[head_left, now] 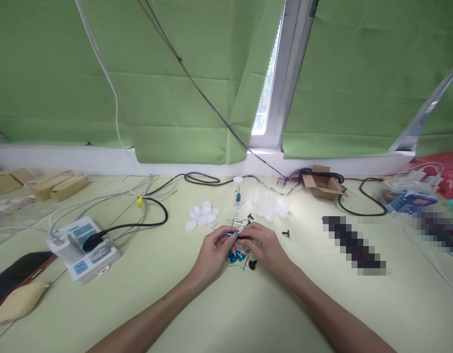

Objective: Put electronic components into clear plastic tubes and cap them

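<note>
My left hand (214,249) is closed, its thumb and fingers pinching a small shiny blue part (231,234). Close against it, my right hand (264,245) pinches a small black piece (241,237) at the blue part's end; fingers hide much of both. Under and around my hands lies a loose pile of thin silvery wire pieces (241,221) and more blue parts (232,257). A black round-headed piece (252,264) rests by my right palm. Further right lies a black T-shaped piece (286,233). Behind the pile stands a clear white-capped tube (238,192) with a blue part inside.
Several white caps (204,215) lie left of the tube, and clear tubes (267,198) stand right of it. A power strip (83,250) with plugs and cables occupies the left. An open cardboard box (324,185) and black cables (366,208) line the back right.
</note>
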The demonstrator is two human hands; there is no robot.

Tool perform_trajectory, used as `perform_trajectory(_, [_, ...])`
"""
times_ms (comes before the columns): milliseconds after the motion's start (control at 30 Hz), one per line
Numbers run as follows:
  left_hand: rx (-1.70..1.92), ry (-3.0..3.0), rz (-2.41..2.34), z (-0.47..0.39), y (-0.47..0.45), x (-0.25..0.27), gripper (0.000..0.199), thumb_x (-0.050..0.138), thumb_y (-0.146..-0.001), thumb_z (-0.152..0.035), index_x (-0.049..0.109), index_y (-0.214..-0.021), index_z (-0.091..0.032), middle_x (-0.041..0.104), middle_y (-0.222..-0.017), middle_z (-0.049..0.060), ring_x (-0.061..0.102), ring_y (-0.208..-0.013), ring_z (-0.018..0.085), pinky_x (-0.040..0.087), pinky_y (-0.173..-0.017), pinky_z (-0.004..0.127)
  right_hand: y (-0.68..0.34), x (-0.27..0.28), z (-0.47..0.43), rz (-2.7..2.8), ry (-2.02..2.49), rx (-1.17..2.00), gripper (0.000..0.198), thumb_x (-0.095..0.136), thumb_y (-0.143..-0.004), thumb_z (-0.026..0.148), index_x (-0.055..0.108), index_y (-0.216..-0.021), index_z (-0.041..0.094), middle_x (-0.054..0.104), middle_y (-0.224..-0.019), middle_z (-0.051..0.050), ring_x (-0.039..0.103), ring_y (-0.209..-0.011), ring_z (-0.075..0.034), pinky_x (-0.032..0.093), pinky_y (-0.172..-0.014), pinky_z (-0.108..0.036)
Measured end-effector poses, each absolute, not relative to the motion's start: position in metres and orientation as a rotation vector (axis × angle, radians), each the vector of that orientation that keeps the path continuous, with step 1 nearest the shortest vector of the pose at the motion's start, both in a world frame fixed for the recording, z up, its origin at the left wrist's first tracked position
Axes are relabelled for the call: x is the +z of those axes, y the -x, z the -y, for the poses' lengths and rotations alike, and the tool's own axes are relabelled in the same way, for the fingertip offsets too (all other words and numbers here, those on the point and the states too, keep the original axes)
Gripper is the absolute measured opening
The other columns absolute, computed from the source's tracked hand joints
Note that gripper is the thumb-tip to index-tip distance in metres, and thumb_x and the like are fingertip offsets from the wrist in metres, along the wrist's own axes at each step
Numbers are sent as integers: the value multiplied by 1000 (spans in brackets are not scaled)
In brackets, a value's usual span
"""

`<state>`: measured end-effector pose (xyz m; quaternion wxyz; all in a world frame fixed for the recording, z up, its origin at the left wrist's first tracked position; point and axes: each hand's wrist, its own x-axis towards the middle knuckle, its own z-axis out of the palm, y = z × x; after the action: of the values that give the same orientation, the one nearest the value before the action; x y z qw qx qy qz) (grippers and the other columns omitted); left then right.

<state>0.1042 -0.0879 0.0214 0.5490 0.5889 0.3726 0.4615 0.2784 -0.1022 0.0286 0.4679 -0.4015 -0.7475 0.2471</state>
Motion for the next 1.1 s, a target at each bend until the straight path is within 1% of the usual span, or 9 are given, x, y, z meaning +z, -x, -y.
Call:
perform_trajectory(133, [1085,-1422,-886,88,-104,21,28,65,-86,-41,66,-99,-17,63,-71,2,60,-65,16,52,-64,29,-279,26,102,1833,1011,612,15,60,-90,19,74,-89,25,66,-88,-5,64,-81,-19,52,-74,-31])
perform_trajectory(300, [1085,-1437,-892,89,-103,22,26,65,-86,-40,66,-97,-17,61,-69,1,60,-64,15,51,-63,28,-278,25,102,1829,1026,638,12,62,-88,18,71,-90,24,66,-87,-4,63,-80,-20,52,-73,-31])
perform_trajectory(500, [1091,-1459,-902,90,-103,22,23,66,-86,-39,67,-96,-18,62,-69,0,59,-65,15,50,-63,27,-277,22,101,1794,1025,647,9,61,-88,18,67,-94,23,67,-88,-4,63,-83,-21,53,-77,-32])
perform_trajectory(633, [1089,-1464,-913,90,-102,21,22,64,-87,-38,66,-97,-19,61,-69,0,58,-65,15,49,-62,27,-277,21,101,1761,1019,677,8,60,-88,21,66,-93,22,67,-88,-4,64,-83,-20,54,-77,-32])
perform_trajectory(800, [1102,-1461,-902,91,-103,22,20,64,-87,-36,66,-96,-19,61,-69,0,58,-65,14,50,-64,26,-275,23,101,1645,1046,808,4,64,-83,21,66,-86,21,68,-83,-3,66,-79,-19,55,-75,-31])
perform_trajectory(900, [1123,-1483,-898,91,-103,23,19,65,-87,-35,66,-96,-19,63,-75,1,59,-67,14,51,-65,27,-273,24,101,1512,1023,976,3,68,-80,22,67,-82,21,69,-78,-2,68,-75,-19,56,-72,-30])
perform_trajectory(1000, [1157,-1534,-890,92,-104,24,17,64,-87,-33,67,-96,-19,64,-88,3,60,-70,14,52,-66,27,-271,24,101,1372,965,1151,9,72,-78,27,68,-82,19,70,-72,-2,70,-71,-20,57,-70,-30])
perform_trajectory(1100, [1184,-1581,-892,92,-103,23,16,62,-88,-32,68,-97,-20,63,-94,4,61,-74,14,52,-68,27,-270,25,100,1293,936,1215,17,75,-76,32,69,-80,17,70,-68,-2,69,-69,-20,57,-69,-31])
